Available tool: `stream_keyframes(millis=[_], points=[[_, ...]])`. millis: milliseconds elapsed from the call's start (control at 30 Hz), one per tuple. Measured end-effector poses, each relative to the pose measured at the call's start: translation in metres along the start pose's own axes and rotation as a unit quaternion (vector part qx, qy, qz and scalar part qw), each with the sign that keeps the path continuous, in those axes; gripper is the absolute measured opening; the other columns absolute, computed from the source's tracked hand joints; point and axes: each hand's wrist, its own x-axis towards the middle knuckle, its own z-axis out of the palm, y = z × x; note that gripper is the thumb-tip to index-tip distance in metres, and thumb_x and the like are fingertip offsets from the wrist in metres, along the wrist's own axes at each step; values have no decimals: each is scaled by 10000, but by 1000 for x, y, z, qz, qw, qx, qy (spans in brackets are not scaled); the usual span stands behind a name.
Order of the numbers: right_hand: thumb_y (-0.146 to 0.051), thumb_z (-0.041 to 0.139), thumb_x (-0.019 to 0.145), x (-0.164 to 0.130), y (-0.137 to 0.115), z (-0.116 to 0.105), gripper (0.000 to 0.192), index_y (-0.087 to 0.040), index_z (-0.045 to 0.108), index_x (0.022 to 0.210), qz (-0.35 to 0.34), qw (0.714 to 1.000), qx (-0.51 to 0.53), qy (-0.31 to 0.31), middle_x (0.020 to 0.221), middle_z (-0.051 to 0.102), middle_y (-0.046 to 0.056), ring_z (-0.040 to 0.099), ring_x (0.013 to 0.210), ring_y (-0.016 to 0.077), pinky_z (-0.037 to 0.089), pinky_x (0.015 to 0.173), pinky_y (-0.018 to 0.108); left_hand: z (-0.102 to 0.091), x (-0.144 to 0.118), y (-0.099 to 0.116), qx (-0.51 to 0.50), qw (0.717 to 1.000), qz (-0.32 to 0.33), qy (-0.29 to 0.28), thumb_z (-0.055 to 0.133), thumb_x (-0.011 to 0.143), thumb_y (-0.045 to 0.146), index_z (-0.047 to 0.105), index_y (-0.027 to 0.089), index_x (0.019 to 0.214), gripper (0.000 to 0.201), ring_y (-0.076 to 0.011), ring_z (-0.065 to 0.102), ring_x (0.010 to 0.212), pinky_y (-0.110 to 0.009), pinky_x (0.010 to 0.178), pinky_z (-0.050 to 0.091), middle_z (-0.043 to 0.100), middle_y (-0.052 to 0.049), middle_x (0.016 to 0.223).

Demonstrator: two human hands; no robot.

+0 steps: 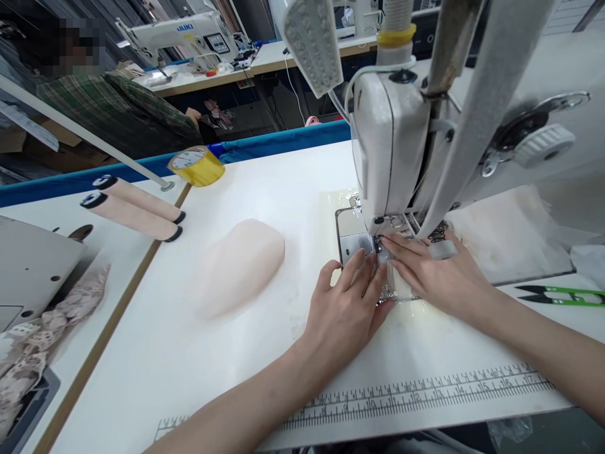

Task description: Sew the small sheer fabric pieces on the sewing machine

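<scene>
Both my hands are at the needle area of a white sewing machine (387, 145). My left hand (345, 302) rests with bent, slightly spread fingers over the front of the metal needle plate (350, 230). From the right, my right hand (439, 271) reaches in with its fingers stretched toward the presser foot (378, 243). Something clear and shiny shows between the hands, too small and covered to name. A pale beige molded bra cup (248, 268) lies on the table left of my left hand. Pale thin fabric (515, 236) lies behind my right hand.
Green thread snips (562, 295) lie at the right. A printed ruler (401, 400) runs along the front edge. Yellow tape (196, 165) and two beige rolls (132, 214) sit at the left. Patterned fabric (47, 340) hangs beyond. Another person (118, 113) sits near a second machine (189, 38).
</scene>
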Motion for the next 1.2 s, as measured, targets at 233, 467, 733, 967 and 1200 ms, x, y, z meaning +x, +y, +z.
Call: stream_keyframes(millis=[233,467,733,967,1200], points=[[-271,369,982,1,0,-1,371,-152,585,1259,3,1000,-7,-1,1201,652,66,578,1084,219,252,1084,438,0,0,0,2,1000,0,-3,455,951,391,588,179,1214,363,-227,492,1243,-399,935,360,621,-72,1256],[-265,342,985,-1,1,0,385,-133,604,1233,5,1000,-10,-1,1182,662,76,600,1020,211,241,1084,432,1,1,-2,-8,1000,3,0,449,954,380,581,181,1225,361,-225,472,1266,-401,947,352,626,-69,1250],[-255,355,981,1,5,4,381,-147,548,1291,0,1000,-1,1,1272,605,74,511,1202,226,258,1085,456,5,2,-6,-21,1000,-2,2,466,947,370,576,192,1237,357,-228,481,1256,-403,938,354,621,-69,1258],[-239,383,975,-2,7,6,377,-167,518,1320,5,1000,-26,8,1187,659,63,503,1221,230,281,1077,455,6,3,-6,-17,1000,1,13,470,945,360,573,191,1238,354,-230,490,1240,-408,938,355,618,-68,1262],[-252,387,960,-9,9,-8,365,-167,582,1256,-15,998,55,23,1157,672,82,597,1082,275,403,976,474,1,2,-1,-17,999,-15,-41,391,969,390,555,194,1259,387,-240,449,1264,-420,967,355,573,-73,1317]])
